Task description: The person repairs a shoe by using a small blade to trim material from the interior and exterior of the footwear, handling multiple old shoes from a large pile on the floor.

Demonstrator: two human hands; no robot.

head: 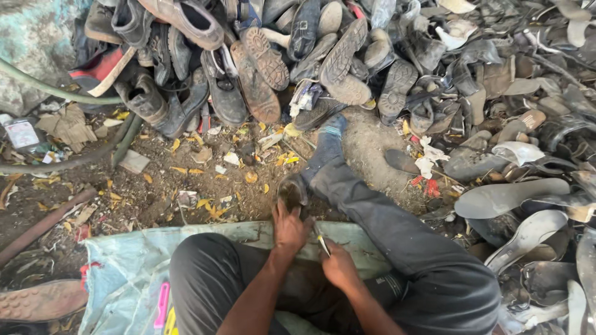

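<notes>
We see the left hand (290, 228) clasped over the near end of a worn shoe sole (292, 192), fingers curled onto it, pinning it against the ground between the knees. The right hand (338, 265) is closed around a small knife (321, 241) with a yellowish handle, its blade angled up toward the sole and close beside the left wrist; whether the tip touches the sole we cannot tell.

In our judgement, the chief risk lies in that closeness. A slip of the blade on hardened rubber could carry it into the holding hand, and a sole gripped at one end only may twist under cutting pressure.

The sole is dark, oval and dusty, with a dull, scuffed surface. The person sits on a pale blue woven sack (127, 273), crumpled and stained, with one leg in grey trousers (397, 223) stretched forward. Beyond lies packed earth littered with yellow scraps. A heap of old shoes (248, 68) fills the top of the view, treads upward, leather cracked. To the right lie loose flat soles (509, 197), smooth and grey.
</notes>
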